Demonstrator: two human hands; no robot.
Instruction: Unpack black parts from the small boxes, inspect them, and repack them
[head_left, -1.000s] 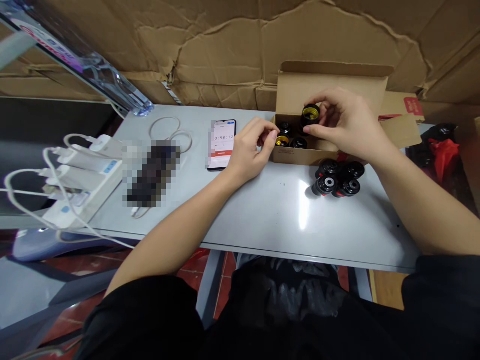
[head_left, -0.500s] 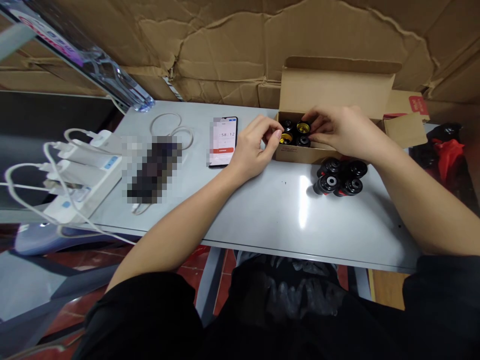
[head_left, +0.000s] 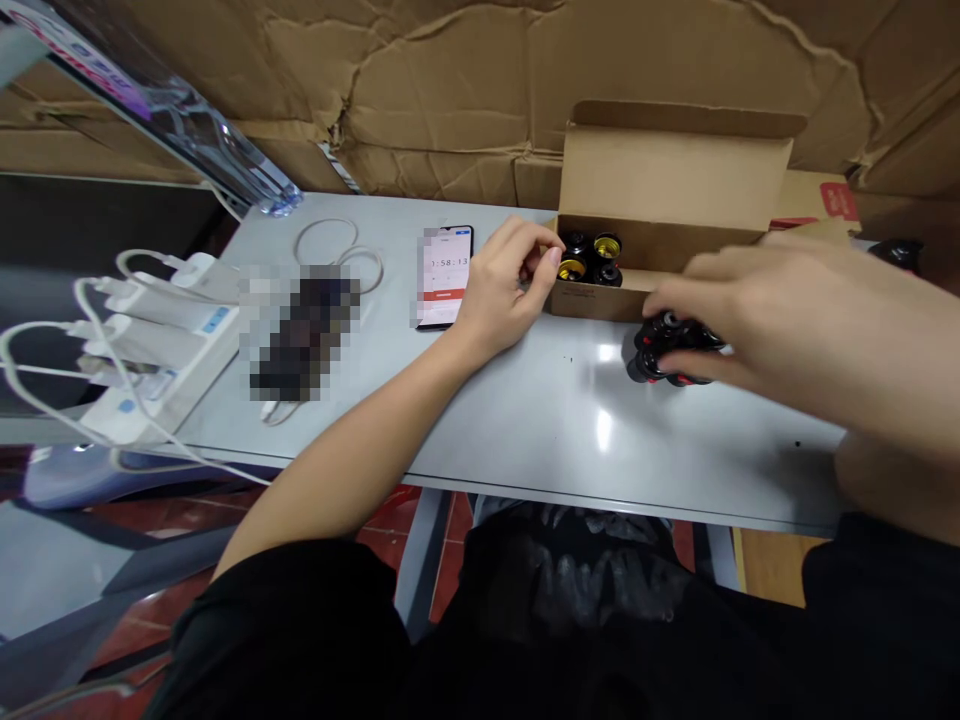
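So, four cylinders [head_left: 606, 250] in the box [head_left: 604, 303].

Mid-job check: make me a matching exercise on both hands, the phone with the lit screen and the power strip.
1. Left hand
2. Right hand
3. Phone
4. Power strip

A. White, on the picture's left side
B. At the black parts outside the box
C. Showing a timer
D. By the box's left end

Pairs: 1-D, 2-B, 3-C, 4-A
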